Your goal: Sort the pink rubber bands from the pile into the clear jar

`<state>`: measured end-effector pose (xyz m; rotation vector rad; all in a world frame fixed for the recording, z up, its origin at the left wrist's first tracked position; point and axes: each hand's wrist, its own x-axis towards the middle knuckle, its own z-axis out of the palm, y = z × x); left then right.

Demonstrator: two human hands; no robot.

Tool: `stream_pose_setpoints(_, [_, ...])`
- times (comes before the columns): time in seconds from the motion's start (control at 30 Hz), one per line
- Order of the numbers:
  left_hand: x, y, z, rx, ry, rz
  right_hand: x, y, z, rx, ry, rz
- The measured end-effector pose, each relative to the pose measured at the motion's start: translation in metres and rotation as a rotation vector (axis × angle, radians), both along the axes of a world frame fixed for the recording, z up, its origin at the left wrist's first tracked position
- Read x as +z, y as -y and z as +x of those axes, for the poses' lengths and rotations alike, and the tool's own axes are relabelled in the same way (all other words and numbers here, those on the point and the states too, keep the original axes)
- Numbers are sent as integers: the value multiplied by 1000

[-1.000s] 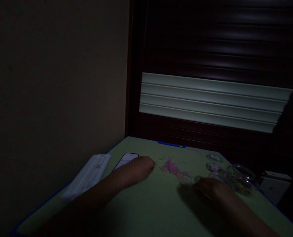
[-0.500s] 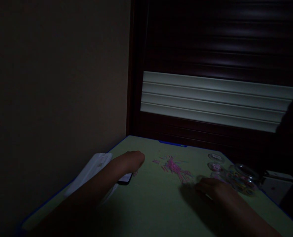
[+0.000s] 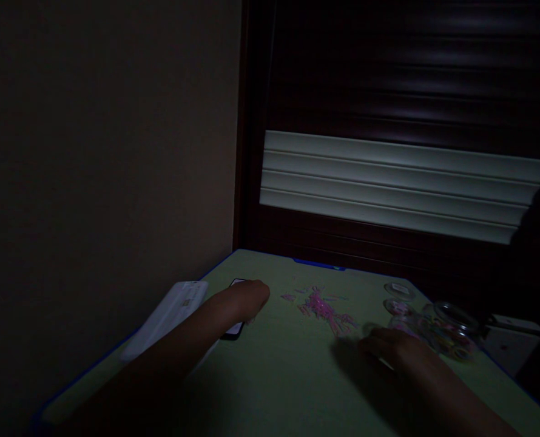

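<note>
The scene is dim. My left hand (image 3: 252,298) is closed, fingers curled down, over the right side of a phone (image 3: 236,329). What it pinches, if anything, is hidden. Low over the table at the right, my right hand (image 3: 388,347) is also closed, its fingers bent inward. A faint clear rim and a pale edge show by its fingers, too dark to name. Between the hands lies a loose pile of small thin pink pieces (image 3: 321,305), a few of other colours among them. They look like little elastic bands.
A clear jar (image 3: 452,331) of colourful rings stands at the right edge, with small clear round containers (image 3: 400,307) and a lid (image 3: 399,291) beside it. Beyond is a white box (image 3: 511,343). A white flat case (image 3: 167,318) lies left on the green table (image 3: 274,388), against the wall.
My left hand has shifted slightly right, uncovering more of the phone's top edge. My right hand has barely moved. The pile looks the same.
</note>
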<state>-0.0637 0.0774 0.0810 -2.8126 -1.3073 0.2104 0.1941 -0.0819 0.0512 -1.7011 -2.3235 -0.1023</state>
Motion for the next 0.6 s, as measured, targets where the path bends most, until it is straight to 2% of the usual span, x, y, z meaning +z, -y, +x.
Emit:
stream_pose_setpoints(0.23, [-1, 3, 2, -13, -13, 19, 1, -2, 1, -7, 55, -47])
stream_pose_setpoints(0.47, [2, 8, 3, -51, 27, 5, -3, -2, 4, -2, 13, -60])
stream_pose_setpoints(0.6, [-4, 3, 2, -93, 94, 5, -4, -5, 7, 13, 14, -71])
